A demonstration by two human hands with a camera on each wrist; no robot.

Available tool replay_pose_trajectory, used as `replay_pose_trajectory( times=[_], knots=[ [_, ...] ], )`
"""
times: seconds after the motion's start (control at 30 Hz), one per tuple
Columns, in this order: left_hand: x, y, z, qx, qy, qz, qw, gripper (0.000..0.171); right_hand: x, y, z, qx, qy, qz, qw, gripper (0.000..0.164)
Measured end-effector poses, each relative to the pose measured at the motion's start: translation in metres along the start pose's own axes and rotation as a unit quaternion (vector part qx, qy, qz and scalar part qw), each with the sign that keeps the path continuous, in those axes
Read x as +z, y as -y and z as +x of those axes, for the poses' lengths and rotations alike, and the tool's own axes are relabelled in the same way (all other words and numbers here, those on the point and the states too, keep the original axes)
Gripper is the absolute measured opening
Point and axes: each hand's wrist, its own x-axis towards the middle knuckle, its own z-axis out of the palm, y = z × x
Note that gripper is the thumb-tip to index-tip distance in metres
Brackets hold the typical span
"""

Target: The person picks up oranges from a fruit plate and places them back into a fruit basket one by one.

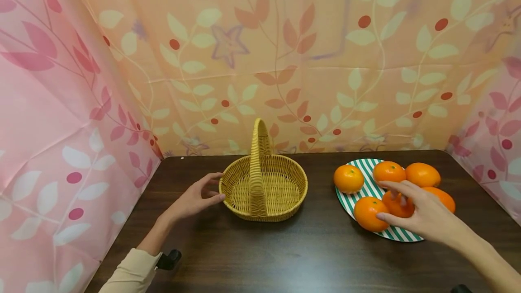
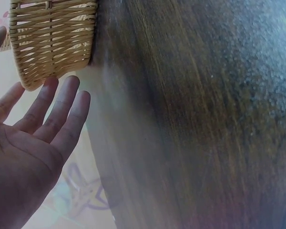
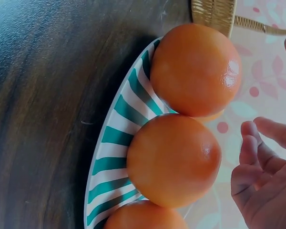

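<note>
A yellow wicker basket (image 1: 281, 216) with a tall arched handle stands mid-table. At its left rim is my left hand (image 1: 193, 200), thumb and fingers spread apart and the fingertips right at the weave. The left wrist view has that palm (image 2: 28, 148) facing up beside the basket wall (image 2: 55, 43), fingers relaxed. On the right, my right hand (image 1: 425, 214) hovers over the oranges, its thumb overlapping the front-left orange (image 1: 369, 215). Another orange (image 1: 392, 205) shows partly behind its fingers. In the right wrist view, a gap separates the loosely bent fingers (image 3: 274, 133) from the oranges (image 3: 174, 160).
The oranges lie on a green-and-white striped plate (image 1: 407, 236) at the right of the dark wooden table (image 1: 260, 257). One orange (image 1: 348, 179) sits at the plate's left edge. Patterned cloth (image 1: 285, 58) hangs behind and along both sides.
</note>
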Motion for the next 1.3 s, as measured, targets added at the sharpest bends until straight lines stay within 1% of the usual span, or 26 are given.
replay_pose_trajectory(
  times=[0.2,0.27,0.5,0.67,0.73,0.83,0.93,1.13,1.3],
  knots=[
    [0.001,-0.004,-0.001,0.003,0.0,-0.003,1.0,0.066,-0.003,0.004,0.0,0.048,0.047,0.005,0.998,0.064],
    [0.001,-0.004,-0.002,0.002,-0.001,-0.001,1.0,0.066,-0.003,0.005,-0.001,0.055,0.056,0.002,0.997,0.065],
    [0.001,-0.006,-0.003,0.0,0.0,0.012,0.9999,0.066,-0.003,0.005,-0.003,0.062,0.07,-0.016,0.995,0.068],
    [0.001,-0.005,-0.003,0.004,0.001,0.018,0.9998,0.066,-0.006,0.006,-0.004,0.09,0.109,-0.037,0.989,0.079],
    [0.001,-0.005,-0.003,0.005,-0.001,0.017,0.9998,0.066,-0.006,0.008,-0.005,0.105,0.127,-0.038,0.986,0.086],
    [0.001,-0.004,-0.003,0.006,-0.003,0.019,0.9998,0.066,-0.005,0.008,-0.005,0.119,0.141,-0.032,0.982,0.091],
    [0.002,-0.003,-0.002,0.002,-0.003,0.024,0.9997,0.066,-0.001,0.008,-0.006,0.124,0.142,-0.037,0.981,0.092],
    [0.002,-0.001,-0.001,-0.007,-0.001,0.033,0.9994,0.067,0.007,0.005,-0.008,0.119,0.133,-0.059,0.982,0.091],
    [0.003,0.0,0.0,-0.009,-0.003,0.037,0.9993,0.066,0.013,0.004,-0.01,0.115,0.121,-0.066,0.984,0.083]
  ],
)
